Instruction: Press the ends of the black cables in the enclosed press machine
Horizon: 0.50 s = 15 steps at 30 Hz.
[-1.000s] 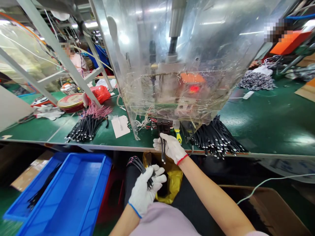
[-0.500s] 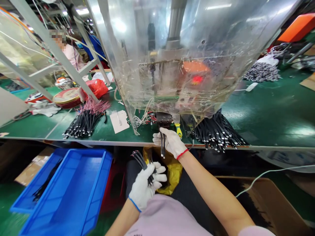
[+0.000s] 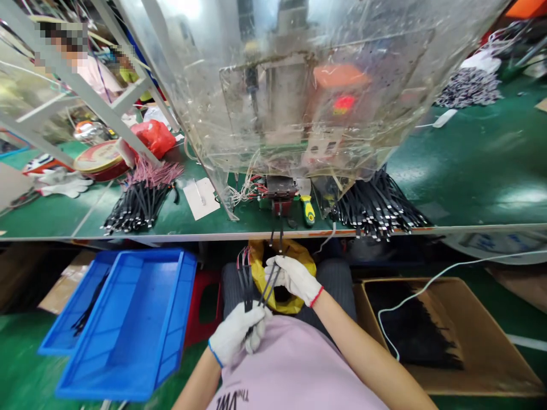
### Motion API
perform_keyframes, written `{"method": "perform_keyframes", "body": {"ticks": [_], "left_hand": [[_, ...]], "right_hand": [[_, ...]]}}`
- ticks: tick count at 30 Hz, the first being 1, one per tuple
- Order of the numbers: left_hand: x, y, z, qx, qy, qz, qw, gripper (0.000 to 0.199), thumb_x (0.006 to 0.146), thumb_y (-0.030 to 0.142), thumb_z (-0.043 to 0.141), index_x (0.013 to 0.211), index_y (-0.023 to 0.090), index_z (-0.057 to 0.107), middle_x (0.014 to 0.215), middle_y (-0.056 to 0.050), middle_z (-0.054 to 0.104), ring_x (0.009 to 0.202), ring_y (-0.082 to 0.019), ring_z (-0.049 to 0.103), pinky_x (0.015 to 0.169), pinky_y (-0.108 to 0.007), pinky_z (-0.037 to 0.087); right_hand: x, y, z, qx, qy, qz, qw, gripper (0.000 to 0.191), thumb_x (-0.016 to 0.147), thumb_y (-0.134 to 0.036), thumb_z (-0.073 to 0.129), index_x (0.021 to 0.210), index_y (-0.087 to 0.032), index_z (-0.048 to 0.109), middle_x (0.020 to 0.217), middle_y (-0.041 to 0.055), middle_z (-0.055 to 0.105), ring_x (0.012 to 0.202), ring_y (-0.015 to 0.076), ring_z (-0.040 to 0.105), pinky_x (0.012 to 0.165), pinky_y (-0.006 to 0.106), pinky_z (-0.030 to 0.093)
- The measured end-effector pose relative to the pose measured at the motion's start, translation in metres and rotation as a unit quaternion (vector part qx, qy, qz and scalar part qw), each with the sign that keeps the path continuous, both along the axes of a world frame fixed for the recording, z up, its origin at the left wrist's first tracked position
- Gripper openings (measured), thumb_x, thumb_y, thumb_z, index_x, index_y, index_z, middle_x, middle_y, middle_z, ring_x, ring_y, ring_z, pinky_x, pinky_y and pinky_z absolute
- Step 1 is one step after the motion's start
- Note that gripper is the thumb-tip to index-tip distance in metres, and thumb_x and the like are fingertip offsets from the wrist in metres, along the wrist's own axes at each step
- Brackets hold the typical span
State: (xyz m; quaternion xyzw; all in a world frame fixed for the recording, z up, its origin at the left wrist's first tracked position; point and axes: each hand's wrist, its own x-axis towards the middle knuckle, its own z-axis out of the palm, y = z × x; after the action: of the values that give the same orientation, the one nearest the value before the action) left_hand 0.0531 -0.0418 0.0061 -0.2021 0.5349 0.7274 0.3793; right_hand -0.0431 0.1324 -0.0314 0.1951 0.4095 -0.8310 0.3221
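My left hand [image 3: 239, 330], in a white glove with a blue cuff, is closed around a bundle of black cables [image 3: 245, 285] whose pink and dark wire ends point up. Close by, my right hand [image 3: 298, 279], gloved with a red cuff, pinches a pair of thin black cables [image 3: 269, 286] that slant down to the left hand. Above, two other black strips [image 3: 281, 233] hang from a small dark fixture [image 3: 281, 188] under the clear plastic guard [image 3: 273, 136]. A yellow bag [image 3: 299, 250] lies open between the knees, beneath the right hand.
Black cable piles lie left [image 3: 139, 205] and right [image 3: 380, 208] on the green bench [image 3: 478, 188]. A yellow-green screwdriver handle [image 3: 307, 210] rests beside the fixture. Blue trays [image 3: 123, 324] are at lower left, a cardboard box [image 3: 482, 353] at lower right. People sit beyond the frame.
My right hand has come down from the fixture towards my left hand and now pinches cables beside it. The left hand has moved lower and closed more around its bundle. The view has tilted down.
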Motion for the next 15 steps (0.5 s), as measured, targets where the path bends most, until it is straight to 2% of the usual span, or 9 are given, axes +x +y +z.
{"method": "perform_keyframes", "body": {"ticks": [4, 6, 11, 13, 15], "left_hand": [[0.003, 0.006, 0.005, -0.012, -0.023, 0.033, 0.999, 0.035, 0.077, 0.049, 0.065, 0.078, 0.015, 0.056, 0.054, 0.003, 0.053, 0.036, -0.004, 0.041, 0.034, -0.015, 0.022], [0.004, 0.009, 0.006, -0.022, -0.035, 0.036, 0.999, 0.036, 0.076, 0.050, 0.066, 0.077, 0.016, 0.055, 0.055, 0.004, 0.052, 0.038, -0.004, 0.041, 0.036, -0.015, 0.024], [0.003, 0.015, -0.007, -0.173, 0.019, -0.051, 0.984, 0.034, 0.080, 0.051, 0.056, 0.074, 0.018, 0.056, 0.052, 0.003, 0.053, 0.037, -0.008, 0.042, 0.037, -0.019, 0.027], [0.000, 0.020, -0.015, -0.221, 0.031, -0.071, 0.972, 0.031, 0.081, 0.047, 0.057, 0.071, 0.018, 0.059, 0.052, 0.002, 0.054, 0.038, -0.008, 0.043, 0.038, -0.020, 0.028], [-0.003, 0.025, -0.020, -0.248, 0.032, -0.078, 0.965, 0.031, 0.081, 0.047, 0.057, 0.070, 0.018, 0.061, 0.054, 0.001, 0.056, 0.040, -0.009, 0.045, 0.040, -0.021, 0.030]], "right_hand": [[-0.007, -0.009, -0.016, 0.018, -0.030, -0.069, 0.997, 0.020, 0.090, -0.021, 0.049, 0.076, -0.013, 0.062, 0.064, 0.0067, 0.067, 0.058, 0.0179, 0.068, 0.057, 0.030, 0.056], [-0.011, -0.011, -0.025, 0.038, -0.027, -0.083, 0.995, 0.020, 0.090, -0.022, 0.047, 0.075, -0.014, 0.059, 0.062, 0.0046, 0.064, 0.058, 0.0167, 0.066, 0.059, 0.030, 0.056], [-0.016, -0.021, -0.048, 0.171, -0.002, -0.062, 0.983, 0.026, 0.092, -0.036, 0.043, 0.075, -0.018, 0.051, 0.053, -0.0022, 0.052, 0.046, 0.0121, 0.054, 0.052, 0.027, 0.052], [-0.018, -0.025, -0.057, 0.228, 0.010, -0.064, 0.972, 0.024, 0.090, -0.041, 0.048, 0.078, -0.020, 0.049, 0.050, -0.0064, 0.045, 0.041, 0.0097, 0.046, 0.046, 0.023, 0.047], [-0.022, -0.027, -0.067, 0.300, 0.028, -0.053, 0.952, 0.022, 0.087, -0.041, 0.052, 0.079, -0.021, 0.050, 0.051, -0.0068, 0.045, 0.042, 0.0090, 0.043, 0.043, 0.021, 0.040]]}}
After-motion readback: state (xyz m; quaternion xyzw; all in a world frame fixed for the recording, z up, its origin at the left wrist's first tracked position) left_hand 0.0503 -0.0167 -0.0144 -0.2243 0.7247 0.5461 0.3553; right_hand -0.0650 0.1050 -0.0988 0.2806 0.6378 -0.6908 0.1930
